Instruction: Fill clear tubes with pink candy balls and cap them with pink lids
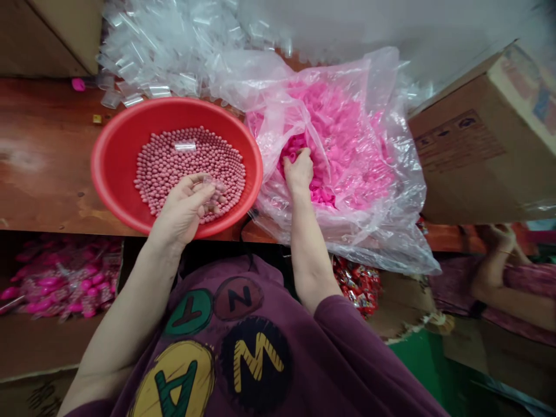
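My left hand (pixel 185 202) is curled over the near side of a red basin (pixel 108 191), its fingers closed around a clear plastic tube (pixel 209 180). Small pink beads (pixel 160 165) fill the bottom of the basin, and another clear tube (pixel 185 146) lies on top of them. To the right, my right hand (pixel 299 171) reaches into the mouth of a clear plastic bag (pixel 369 243). Its fingers are bent around a bright pink plastic cap (pixel 293 155) among many like it; the fingertips are partly hidden.
Clear tubes (pixel 165 52) are heaped behind the basin. A cardboard box (pixel 473 139) stands right, another box (pixel 47 37) far left. Filled pink-capped tubes (pixel 69 284) lie on the lower left; red packets (pixel 358 284) lie below the bag. Another person's arm (pixel 512 295) is at far right.
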A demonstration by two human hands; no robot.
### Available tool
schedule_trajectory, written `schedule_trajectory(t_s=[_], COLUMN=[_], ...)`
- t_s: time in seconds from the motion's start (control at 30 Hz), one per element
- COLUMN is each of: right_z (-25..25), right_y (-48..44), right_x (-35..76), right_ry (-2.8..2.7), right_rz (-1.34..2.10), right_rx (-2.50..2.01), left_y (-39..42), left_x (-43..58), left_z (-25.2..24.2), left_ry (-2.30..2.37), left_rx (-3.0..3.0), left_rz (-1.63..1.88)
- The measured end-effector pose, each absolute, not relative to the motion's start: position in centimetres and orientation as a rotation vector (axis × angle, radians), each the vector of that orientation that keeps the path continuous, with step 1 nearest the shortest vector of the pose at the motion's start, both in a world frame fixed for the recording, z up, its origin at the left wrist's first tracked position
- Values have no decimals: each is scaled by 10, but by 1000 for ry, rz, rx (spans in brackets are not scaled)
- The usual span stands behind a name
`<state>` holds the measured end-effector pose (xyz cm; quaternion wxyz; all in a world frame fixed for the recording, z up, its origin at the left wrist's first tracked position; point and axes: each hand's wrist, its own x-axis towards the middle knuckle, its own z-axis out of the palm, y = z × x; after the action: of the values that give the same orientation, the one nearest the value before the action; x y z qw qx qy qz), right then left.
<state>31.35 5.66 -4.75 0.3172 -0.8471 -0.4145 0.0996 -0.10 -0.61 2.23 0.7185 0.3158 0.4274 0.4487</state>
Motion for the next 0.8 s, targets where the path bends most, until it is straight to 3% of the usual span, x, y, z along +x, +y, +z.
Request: schedule_trajectory(t_s=[0.2,0.4,0.53,0.8], right_z=[-31,9,14,2], right_y=[27,-6,-7,7], right_x=[301,208,174,165], right_ry=[-1228,-1524,-1502,-1562], right_rz=[66,637,809,713], right_rx=[-1730,-1291,-1200,-1204], left_y=[-5,-2,-1,0], left_x=[-2,1,-2,0], left_z=[18,16,13,6], left_ry=[923,862,822,810], left_rx=[669,631,646,661], left_rz=[1005,996,989,1006])
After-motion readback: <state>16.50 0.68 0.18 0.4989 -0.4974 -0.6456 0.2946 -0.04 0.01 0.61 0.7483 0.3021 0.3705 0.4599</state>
